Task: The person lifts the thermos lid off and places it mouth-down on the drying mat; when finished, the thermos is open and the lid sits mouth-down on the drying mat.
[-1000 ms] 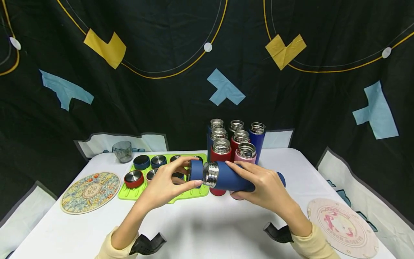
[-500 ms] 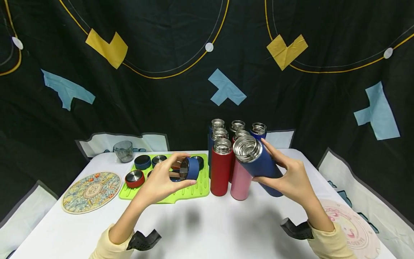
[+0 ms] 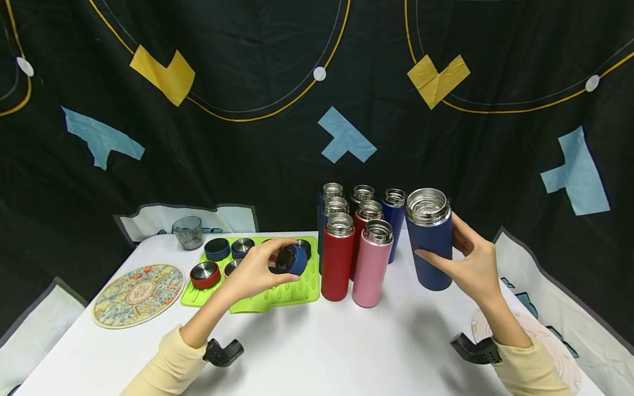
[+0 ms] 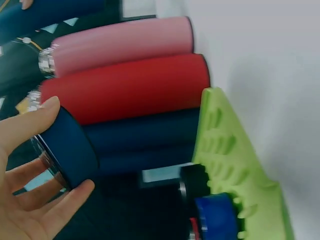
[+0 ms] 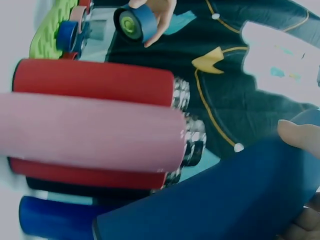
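My left hand (image 3: 261, 269) pinches a dark blue bottle lid (image 3: 298, 260) above the green mat (image 3: 310, 280); the left wrist view shows thumb and fingers around the lid's side. My right hand (image 3: 473, 258) grips a navy blue thermos bottle (image 3: 432, 247), lidless and nearly upright, raised over the table at the right. Its steel mouth faces up. Beside it stand a pink bottle (image 3: 372, 269) and a red bottle (image 3: 338, 264), both lidless. Behind these are several more open bottles, among them a blue one (image 3: 394, 220). On the mat rest several lids, including a red lid (image 3: 205, 274).
A glass cup (image 3: 188, 232) stands at the back left. A round patterned mat (image 3: 138, 295) lies at the left, and a pale pink round mat (image 3: 555, 352) at the right, partly behind the right arm. A black cloth (image 3: 257, 165) hangs behind the white table (image 3: 322, 346).
The navy bottle and its lid have come apart. My right hand has carried the bottle rightward and turned it nearly upright; my left hand has kept the lid over the mat, tilting it.
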### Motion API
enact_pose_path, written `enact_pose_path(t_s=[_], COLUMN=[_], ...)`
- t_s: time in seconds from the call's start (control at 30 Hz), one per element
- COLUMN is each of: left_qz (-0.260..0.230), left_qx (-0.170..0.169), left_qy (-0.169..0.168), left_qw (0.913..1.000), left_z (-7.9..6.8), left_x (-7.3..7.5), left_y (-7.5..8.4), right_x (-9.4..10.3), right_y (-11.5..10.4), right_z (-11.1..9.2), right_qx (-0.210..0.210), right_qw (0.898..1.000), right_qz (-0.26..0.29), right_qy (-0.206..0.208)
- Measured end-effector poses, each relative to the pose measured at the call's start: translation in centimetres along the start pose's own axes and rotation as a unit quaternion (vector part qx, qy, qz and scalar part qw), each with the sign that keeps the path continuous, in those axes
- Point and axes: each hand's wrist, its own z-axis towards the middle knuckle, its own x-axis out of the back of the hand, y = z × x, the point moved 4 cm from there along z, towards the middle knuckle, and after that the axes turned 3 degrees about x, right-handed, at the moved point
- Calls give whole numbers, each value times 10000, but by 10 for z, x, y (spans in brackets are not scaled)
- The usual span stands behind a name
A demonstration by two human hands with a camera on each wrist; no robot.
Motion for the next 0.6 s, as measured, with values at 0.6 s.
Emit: enact_pose_path(t_s=[0.6], left_qz=[523], left_qx=[-413], left_qy=[-446], left_qw=[9968], left_z=[33], left_x=[-46], left_y=[-37], right_x=[-26], right_y=[60], right_z=[3], right_qx=[-798], right_qw=[9958], right_qz=[363], right_qy=[248])
